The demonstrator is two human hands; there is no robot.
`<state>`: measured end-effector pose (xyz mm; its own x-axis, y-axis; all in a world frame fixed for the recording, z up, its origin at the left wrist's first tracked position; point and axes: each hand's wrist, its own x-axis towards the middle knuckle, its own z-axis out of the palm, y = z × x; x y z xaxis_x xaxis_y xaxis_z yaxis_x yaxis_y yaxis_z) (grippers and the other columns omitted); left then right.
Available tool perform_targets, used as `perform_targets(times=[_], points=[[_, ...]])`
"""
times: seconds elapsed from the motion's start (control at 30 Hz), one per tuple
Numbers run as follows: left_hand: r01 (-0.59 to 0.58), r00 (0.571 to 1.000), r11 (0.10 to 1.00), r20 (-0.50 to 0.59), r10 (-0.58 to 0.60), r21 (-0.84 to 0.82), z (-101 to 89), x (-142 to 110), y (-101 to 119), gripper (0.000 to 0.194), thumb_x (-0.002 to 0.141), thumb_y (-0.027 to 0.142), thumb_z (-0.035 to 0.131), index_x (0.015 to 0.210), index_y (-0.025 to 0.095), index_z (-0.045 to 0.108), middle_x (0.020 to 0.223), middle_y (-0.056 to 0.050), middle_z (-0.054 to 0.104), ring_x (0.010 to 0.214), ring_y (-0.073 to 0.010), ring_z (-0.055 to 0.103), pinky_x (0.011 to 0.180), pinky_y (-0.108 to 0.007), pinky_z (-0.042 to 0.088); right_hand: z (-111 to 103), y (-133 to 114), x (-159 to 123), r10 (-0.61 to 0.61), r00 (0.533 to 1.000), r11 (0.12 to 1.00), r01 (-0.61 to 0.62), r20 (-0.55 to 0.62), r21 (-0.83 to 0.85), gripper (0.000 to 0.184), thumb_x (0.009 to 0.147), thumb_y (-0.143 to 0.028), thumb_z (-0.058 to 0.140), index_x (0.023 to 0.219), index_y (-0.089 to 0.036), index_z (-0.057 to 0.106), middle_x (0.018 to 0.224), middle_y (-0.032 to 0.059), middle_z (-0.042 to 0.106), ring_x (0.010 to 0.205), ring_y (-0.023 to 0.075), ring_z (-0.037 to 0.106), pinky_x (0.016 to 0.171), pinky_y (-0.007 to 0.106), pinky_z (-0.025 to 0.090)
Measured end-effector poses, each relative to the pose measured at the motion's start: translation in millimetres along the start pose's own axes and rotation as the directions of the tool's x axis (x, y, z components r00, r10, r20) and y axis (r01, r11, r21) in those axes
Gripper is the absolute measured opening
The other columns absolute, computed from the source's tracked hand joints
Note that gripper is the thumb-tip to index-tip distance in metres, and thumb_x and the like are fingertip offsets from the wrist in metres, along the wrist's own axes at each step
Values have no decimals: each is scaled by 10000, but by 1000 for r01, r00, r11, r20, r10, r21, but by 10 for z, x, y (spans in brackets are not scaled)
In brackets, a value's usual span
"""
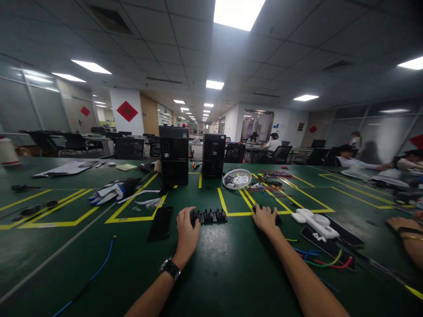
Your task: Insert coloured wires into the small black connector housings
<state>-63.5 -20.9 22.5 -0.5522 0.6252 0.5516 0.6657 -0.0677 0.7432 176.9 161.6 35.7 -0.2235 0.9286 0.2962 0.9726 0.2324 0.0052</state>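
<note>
A row of black blocks (209, 216), looking like small plastic holders on a strip, lies on the green table. My left hand (187, 223), with a watch at the wrist, closes its fingers round the left end of that row. Further right, my right hand (265, 219) rests with curled fingers over a low black object (278, 219), mostly hidden under the palm. A black phone (161, 223) lies flat just left of my left hand. To the right of my right hand are a white plastic device (315, 223) and loose coloured wires (330, 260).
Two black boxes (174, 156) (213, 156) stand behind the hands, a white round basket (237, 179) beside them. Wire bundles (274, 182), gloves (114, 190) and a blue wire (90, 278) lie around. Another person's arm (410, 240) reaches in at far right.
</note>
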Motion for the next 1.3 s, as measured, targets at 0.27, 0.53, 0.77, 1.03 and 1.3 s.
perform_targets(times=[0.27,0.53,0.77,1.03,1.3], points=[[507,861,592,391,-324,-627,137,-196,301,415,827,439,533,1175,228,449,1068,-102,593,822,-178,596,684,-308,490,-387,-364,-136,-221,974,927,226,-52,300,503,864,-299,550,1336,-172,430,1180,155,582,1110,282,533,922,426,371],[766,604,90,664,-440,-637,154,-328,454,283,854,326,538,1096,179,535,817,-55,625,596,-152,610,519,-277,499,-867,-818,-1438,-585,782,486,550,-215,679,660,800,-356,655,1388,-250,373,1424,86,377,1313,228,329,1073,378,300],[772,632,216,681,-370,-598,151,-368,417,389,882,448,454,1165,187,510,894,-95,641,568,-155,611,501,-317,507,-712,592,-1452,-255,960,859,280,-117,428,235,884,-206,485,1070,-196,627,1072,92,612,1031,232,551,944,375,405],[780,625,265,712,-320,-566,134,-415,421,430,856,480,486,1165,182,509,881,-90,644,579,-163,613,519,-334,513,-447,979,-1309,-214,977,959,209,8,189,158,865,-208,490,902,-205,644,1007,67,621,910,201,596,777,287,423],[754,657,277,693,-297,-596,111,-433,381,443,859,504,466,1167,188,498,951,-112,650,652,-194,651,563,-360,533,-1012,1253,-886,80,979,816,42,-186,577,178,854,-283,461,928,-168,575,763,48,686,726,183,648,688,284,452]])
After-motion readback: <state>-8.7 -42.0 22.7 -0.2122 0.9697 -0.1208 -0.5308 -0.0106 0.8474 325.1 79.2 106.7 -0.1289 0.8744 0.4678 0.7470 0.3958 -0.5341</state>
